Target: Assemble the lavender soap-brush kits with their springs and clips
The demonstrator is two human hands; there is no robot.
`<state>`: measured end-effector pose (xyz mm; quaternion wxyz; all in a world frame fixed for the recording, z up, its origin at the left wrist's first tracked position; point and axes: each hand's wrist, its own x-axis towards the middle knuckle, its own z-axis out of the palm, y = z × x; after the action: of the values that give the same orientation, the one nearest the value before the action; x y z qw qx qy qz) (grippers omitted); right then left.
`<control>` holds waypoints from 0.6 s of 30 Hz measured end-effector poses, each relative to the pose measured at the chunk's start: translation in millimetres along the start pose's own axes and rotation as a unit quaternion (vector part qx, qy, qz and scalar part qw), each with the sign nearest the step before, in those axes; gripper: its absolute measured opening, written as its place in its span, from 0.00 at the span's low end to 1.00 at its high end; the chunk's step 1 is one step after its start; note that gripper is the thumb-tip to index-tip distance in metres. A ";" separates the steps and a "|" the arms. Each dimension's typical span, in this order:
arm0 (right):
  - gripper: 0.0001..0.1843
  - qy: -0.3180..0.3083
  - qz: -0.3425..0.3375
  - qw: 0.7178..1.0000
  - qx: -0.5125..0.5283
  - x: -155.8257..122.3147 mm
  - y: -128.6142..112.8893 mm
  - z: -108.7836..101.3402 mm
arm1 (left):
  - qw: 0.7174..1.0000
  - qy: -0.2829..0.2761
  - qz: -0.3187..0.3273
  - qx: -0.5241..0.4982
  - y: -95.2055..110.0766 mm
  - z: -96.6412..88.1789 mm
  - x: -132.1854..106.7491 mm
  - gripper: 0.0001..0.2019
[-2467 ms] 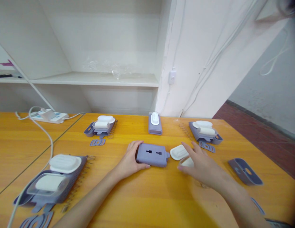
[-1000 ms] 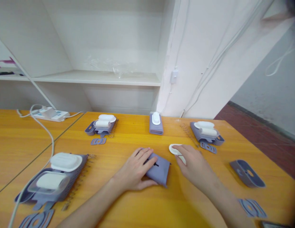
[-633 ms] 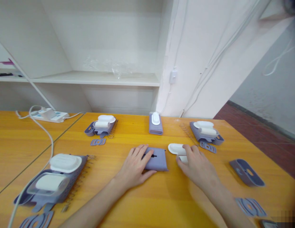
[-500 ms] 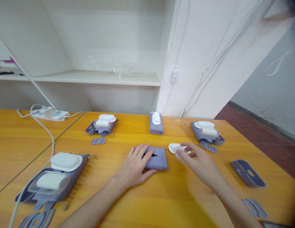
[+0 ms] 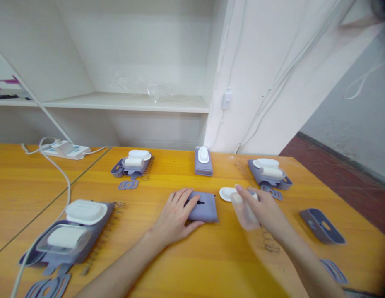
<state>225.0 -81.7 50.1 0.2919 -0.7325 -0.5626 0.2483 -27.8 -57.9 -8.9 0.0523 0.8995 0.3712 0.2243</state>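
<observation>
My left hand (image 5: 178,213) lies over the left end of a purple-grey plastic case (image 5: 206,207) on the table, fingers across its top and thumb along its near side. The case has a dark slot in its upper face. To its right, my right hand (image 5: 263,207) grips a translucent plastic cover (image 5: 246,215), tilted and blurred by motion. A white oval piece (image 5: 226,193) lies flat just behind that cover. Beneath my right wrist a thin coiled spring (image 5: 270,244) is partly visible on the table.
Similar purple-grey sets with white parts stand at the left front (image 5: 87,212), left back (image 5: 135,162) and right back (image 5: 268,169). Another case (image 5: 203,162) stands at the back. A hollow purple-grey holder (image 5: 323,226) is at right. A white cable (image 5: 69,186) runs from a power strip (image 5: 68,150).
My right hand has moved slightly right, lifting and tilting the translucent cover toward me, away from the white oval piece. The spring now shows under my wrist. My left hand stays put.
</observation>
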 end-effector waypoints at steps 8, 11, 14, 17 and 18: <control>0.27 0.044 -0.056 0.906 -0.417 -8.1 7.1 20.0 | 1.000 -0.012 -0.003 0.008 0.3 -1.1 -0.1 0.30; 0.29 0.068 -0.047 0.888 -0.452 -7.6 8.8 21.3 | 1.000 -0.014 -0.004 0.007 0.7 -1.4 -0.3 0.30; 0.26 0.065 -0.052 0.884 -0.461 -5.2 11.2 17.6 | 1.000 -0.016 -0.003 0.006 1.1 -2.0 -0.4 0.30; 0.26 0.077 -0.045 0.881 -0.464 -3.5 9.1 13.3 | 1.000 -0.018 -0.004 0.008 1.0 -2.6 -0.2 0.30; 0.26 0.084 -0.042 0.881 -0.463 -3.3 7.2 12.1 | 1.000 -0.017 -0.004 0.008 0.8 -2.6 -0.1 0.30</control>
<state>220.7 -84.5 36.6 -0.0246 -0.7780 -0.6170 -0.1157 -28.5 -58.8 -6.4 0.0519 0.9023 0.3753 0.2058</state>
